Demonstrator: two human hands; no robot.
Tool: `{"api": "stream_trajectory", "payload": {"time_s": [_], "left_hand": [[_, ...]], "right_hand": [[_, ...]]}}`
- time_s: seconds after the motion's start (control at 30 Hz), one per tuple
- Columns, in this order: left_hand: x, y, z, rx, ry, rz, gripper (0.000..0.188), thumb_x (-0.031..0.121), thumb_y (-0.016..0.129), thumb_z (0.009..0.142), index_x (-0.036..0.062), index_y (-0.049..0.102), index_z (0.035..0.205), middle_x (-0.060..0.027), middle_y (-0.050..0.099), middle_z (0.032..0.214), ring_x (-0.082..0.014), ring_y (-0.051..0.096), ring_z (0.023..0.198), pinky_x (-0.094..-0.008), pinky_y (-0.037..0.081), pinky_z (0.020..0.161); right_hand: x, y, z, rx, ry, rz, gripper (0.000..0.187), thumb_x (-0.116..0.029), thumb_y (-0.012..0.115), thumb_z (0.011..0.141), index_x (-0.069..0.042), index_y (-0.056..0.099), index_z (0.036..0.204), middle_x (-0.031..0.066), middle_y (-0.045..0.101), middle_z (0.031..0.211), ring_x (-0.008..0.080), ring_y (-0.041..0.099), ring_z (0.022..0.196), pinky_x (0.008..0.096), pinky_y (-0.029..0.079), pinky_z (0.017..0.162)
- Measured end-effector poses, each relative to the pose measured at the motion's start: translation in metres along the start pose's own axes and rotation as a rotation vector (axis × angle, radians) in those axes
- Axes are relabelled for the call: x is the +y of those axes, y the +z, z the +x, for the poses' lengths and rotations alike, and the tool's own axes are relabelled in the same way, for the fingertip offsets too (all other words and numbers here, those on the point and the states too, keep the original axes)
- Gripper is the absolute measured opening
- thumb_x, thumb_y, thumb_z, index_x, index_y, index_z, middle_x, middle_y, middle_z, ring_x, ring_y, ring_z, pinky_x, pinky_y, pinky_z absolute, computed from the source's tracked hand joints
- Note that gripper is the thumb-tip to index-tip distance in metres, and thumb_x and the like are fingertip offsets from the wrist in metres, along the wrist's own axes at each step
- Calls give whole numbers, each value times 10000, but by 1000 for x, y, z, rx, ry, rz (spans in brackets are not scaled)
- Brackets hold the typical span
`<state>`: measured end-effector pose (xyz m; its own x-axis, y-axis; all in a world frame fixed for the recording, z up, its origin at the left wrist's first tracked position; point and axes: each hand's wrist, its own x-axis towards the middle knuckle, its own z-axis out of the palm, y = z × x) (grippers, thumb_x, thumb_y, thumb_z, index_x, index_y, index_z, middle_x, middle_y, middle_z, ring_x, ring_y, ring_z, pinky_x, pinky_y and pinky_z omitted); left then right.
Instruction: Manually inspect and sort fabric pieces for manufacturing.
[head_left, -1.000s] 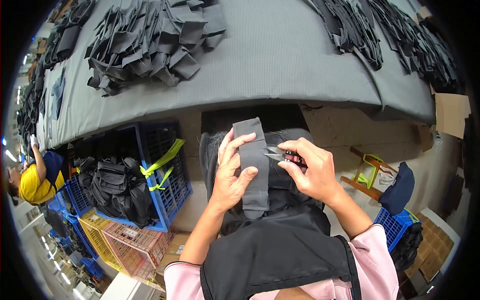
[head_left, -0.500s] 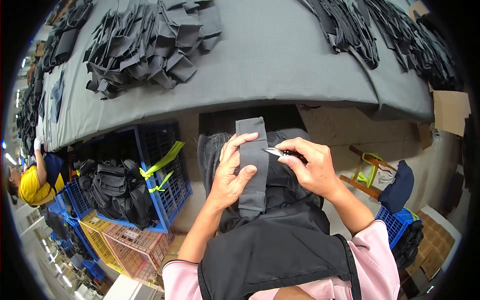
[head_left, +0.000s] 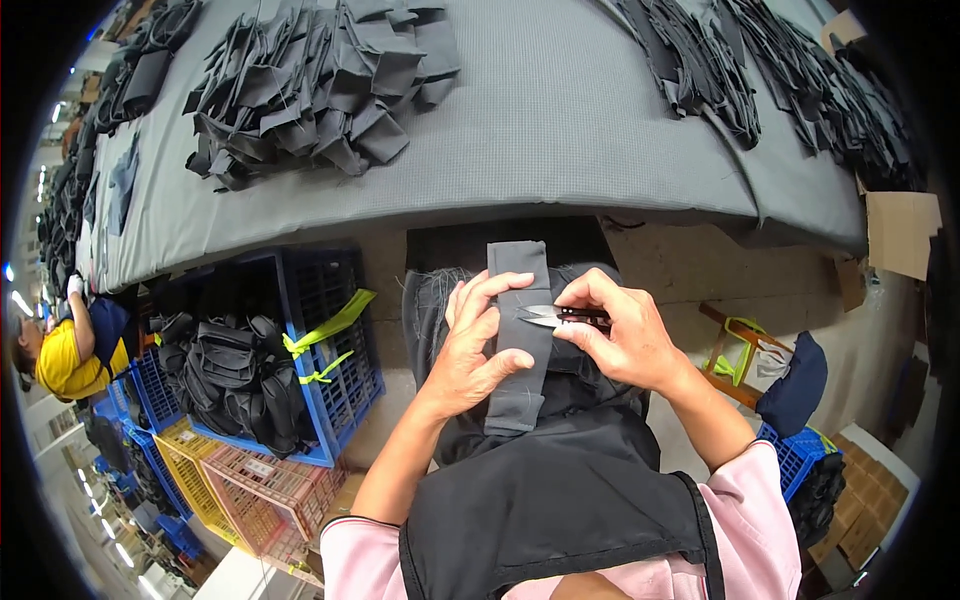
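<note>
My left hand (head_left: 468, 350) holds a grey strip (head_left: 516, 390), its fingers laid across the upper half and its thumb lower down on the same face; what lies under the strip I cannot tell. The strip stands lengthwise above the lap, its far end toward the table. In my right hand (head_left: 620, 335) I have the snips (head_left: 545, 317), pinched between thumb and fingers, the blades slightly parted and pointing left over the middle of the strip; whether they touch the cloth I cannot tell. Nearer the body I see the black apron (head_left: 550, 510) and a pink sleeve (head_left: 365, 550) at either side. Beyond the hands runs the grey-covered table (head_left: 560, 130), bearing a heap of grey pieces (head_left: 310, 90) at left and dark bundles (head_left: 690, 70) at right. To the left of the lap is a blue crate (head_left: 328, 420) of black bags (head_left: 235, 370), tied with yellow-green strips (head_left: 335, 325); a pink crate (head_left: 255, 485) adjoins it. Farther left, a person in yellow (head_left: 75, 355) reaches to the table. At right stands a wooden stool (head_left: 733, 390), a navy cloth (head_left: 793, 380) beside it.
</note>
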<state>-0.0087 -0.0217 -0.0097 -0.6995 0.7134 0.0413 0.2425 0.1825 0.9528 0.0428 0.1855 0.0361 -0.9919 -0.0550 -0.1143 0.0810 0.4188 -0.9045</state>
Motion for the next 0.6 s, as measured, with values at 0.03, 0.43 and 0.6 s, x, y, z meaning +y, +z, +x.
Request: {"api": "stream_trajectory", "payload": {"time_s": [0.03,0.43,0.6], "left_hand": [[0,0,-1,2,-1,0,551,525,619,777,29,594,1016,-82,439,1341,-335,301,1292,-524,80,1088],[4,3,-4,-36,15,72,820,614,724,588,-56,516,1015,-130,379,1364,-348,287,1288,-523,94,1085],[-3,16,-5,143,-142,-130,487,303,739,732,-64,529,974,-142,392,1334,-263,418,1170,-368,326,987]], "right_hand": [[1,1,0,-17,-5,15,213,-142,671,793,-27,547,924,110,653,810,276,657,731,331,499,612],[16,19,-4,45,59,178,187,-50,670,798,13,568,942,71,632,831,116,611,731,262,496,661],[18,33,-14,143,219,496,251,-43,674,794,-16,547,1008,46,632,860,83,587,780,238,487,697]]}}
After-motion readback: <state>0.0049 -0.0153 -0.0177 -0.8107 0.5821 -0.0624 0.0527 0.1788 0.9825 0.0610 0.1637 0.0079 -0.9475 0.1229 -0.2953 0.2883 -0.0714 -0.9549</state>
